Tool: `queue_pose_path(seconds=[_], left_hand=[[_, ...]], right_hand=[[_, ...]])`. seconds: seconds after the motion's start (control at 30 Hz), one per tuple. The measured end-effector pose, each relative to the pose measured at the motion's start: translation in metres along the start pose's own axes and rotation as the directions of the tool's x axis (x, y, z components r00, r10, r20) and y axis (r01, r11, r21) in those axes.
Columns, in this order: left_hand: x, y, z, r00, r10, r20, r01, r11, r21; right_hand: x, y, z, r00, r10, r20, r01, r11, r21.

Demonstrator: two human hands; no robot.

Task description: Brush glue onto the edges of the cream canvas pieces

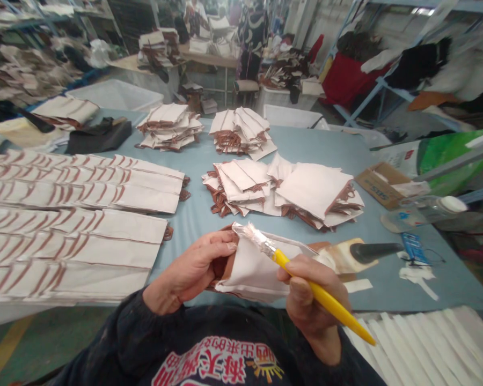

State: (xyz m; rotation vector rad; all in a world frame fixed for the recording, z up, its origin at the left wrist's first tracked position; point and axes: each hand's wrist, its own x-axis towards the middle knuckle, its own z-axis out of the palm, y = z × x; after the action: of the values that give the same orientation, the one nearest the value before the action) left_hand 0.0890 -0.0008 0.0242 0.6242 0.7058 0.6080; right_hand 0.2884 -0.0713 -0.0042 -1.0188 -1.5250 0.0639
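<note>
My left hand (pixel 193 268) grips the left edge of a white folded piece with brown lining (pixel 253 268), held just above the near edge of the blue table (pixel 314 145). My right hand (pixel 309 300) is closed round a yellow-handled brush (pixel 326 300). Its glue-caked bristles (pixel 251 236) touch the piece's top edge beside my left fingertips.
Rows of overlapped white-and-brown pieces (pixel 72 225) cover the table's left side. Several stacks of folded pieces (pixel 285 193) lie mid-table. A black-handled tool (pixel 370 252), a cardboard box (pixel 380 185), a plastic bottle (pixel 426 209) and white strips (pixel 422 348) are at right. People stand at benches behind.
</note>
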Motion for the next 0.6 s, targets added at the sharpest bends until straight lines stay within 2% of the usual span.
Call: queue_pose_path(seconds=[0.1, 0.17, 0.3, 0.47, 0.6], left_hand=[[-0.002, -0.003, 0.000, 1.000, 0.003, -0.019, -0.003, 1.000, 0.006], [-0.003, -0.005, 0.001, 0.999, 0.001, -0.045, -0.002, 1.000, -0.015], [-0.005, -0.008, 0.004, 0.998, 0.012, -0.062, -0.015, 0.998, -0.055], [-0.008, -0.011, 0.011, 0.999, 0.048, -0.017, -0.049, 0.998, -0.036], [-0.012, -0.015, 0.013, 0.996, 0.077, -0.043, -0.078, 0.997, -0.006]], right_hand=[[-0.002, -0.002, -0.010, 0.998, -0.046, 0.039, 0.051, 0.990, -0.133], [-0.004, -0.004, -0.017, 0.998, -0.066, 0.014, 0.068, 0.978, -0.199], [-0.006, -0.008, -0.025, 0.998, -0.056, -0.018, 0.052, 0.982, -0.184], [-0.004, -0.019, -0.006, 0.997, -0.060, 0.044, 0.065, 0.989, -0.134], [-0.002, -0.027, 0.010, 0.999, -0.017, 0.043, 0.016, 1.000, 0.014]])
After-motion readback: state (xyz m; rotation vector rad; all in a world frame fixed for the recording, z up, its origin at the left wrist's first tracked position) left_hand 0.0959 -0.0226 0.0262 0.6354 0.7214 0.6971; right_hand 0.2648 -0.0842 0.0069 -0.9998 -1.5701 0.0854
